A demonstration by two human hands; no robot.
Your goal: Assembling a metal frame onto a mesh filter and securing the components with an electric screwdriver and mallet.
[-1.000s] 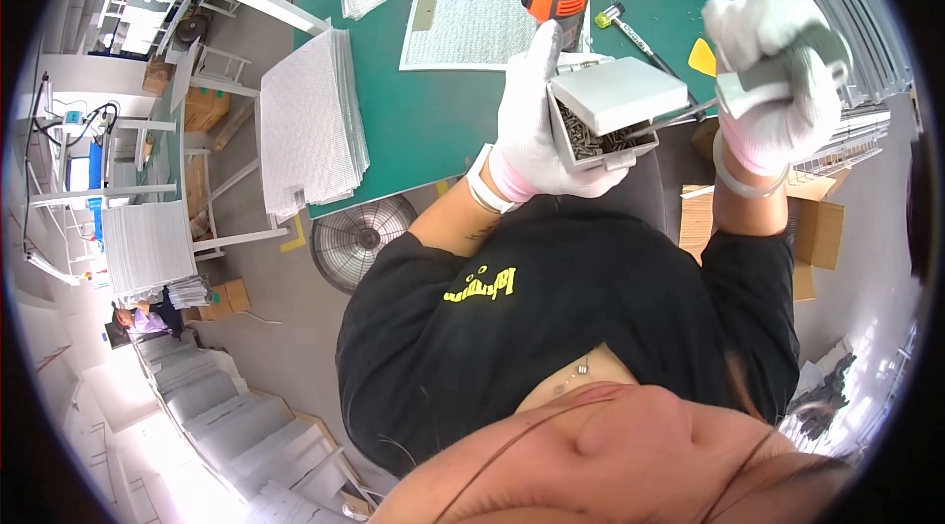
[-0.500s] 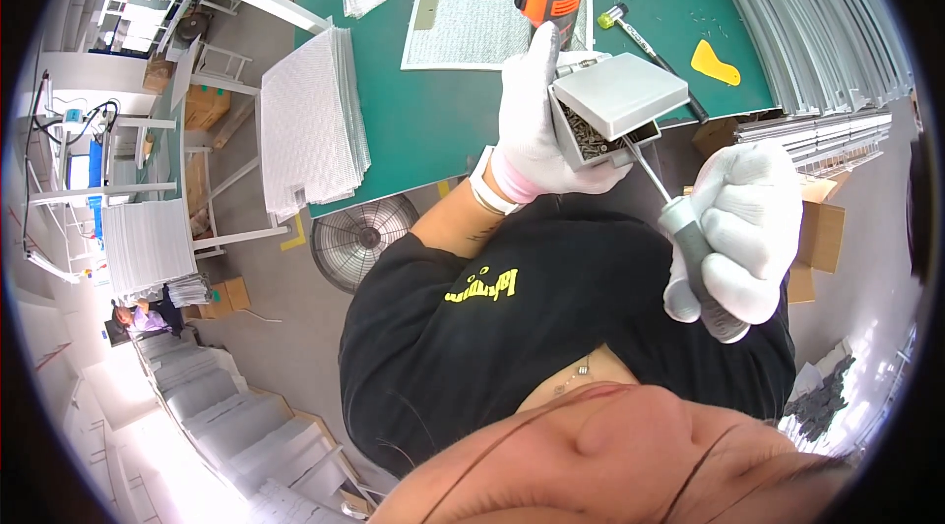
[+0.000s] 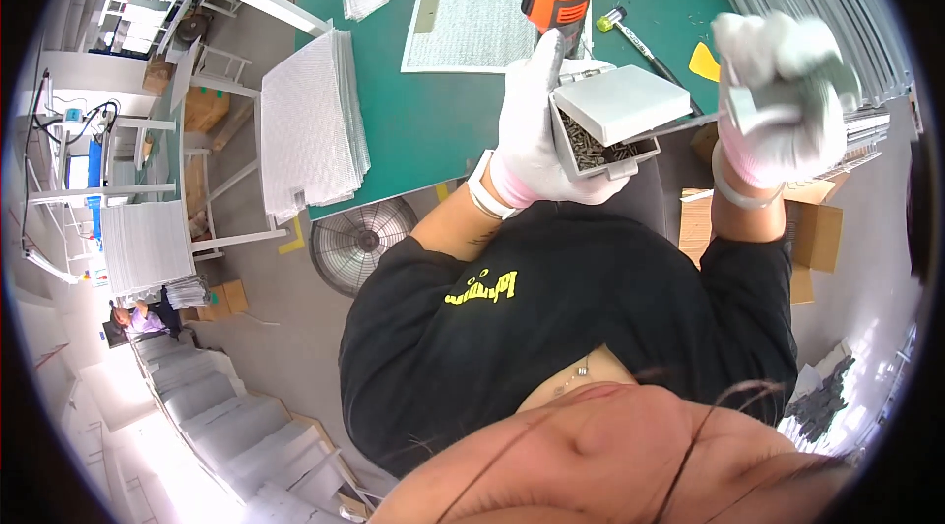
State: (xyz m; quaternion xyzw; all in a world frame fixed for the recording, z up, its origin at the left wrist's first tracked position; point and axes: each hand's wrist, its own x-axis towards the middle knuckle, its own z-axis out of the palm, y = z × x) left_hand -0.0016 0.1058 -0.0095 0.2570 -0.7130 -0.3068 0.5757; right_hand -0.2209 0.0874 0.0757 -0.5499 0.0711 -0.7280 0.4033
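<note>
Left hand (image 3: pixel 536 135) is cupping the grey box (image 3: pixel 624 107) just right of center, lid tipped over the screws (image 3: pixel 589 149), one digit pointing up. Right hand (image 3: pixel 785 96), upper right and kinda blurry, is fisted round a tool (image 3: pixel 695 123); box sits left and slightly lower, slim shaft slanting down-left toward it.
</note>
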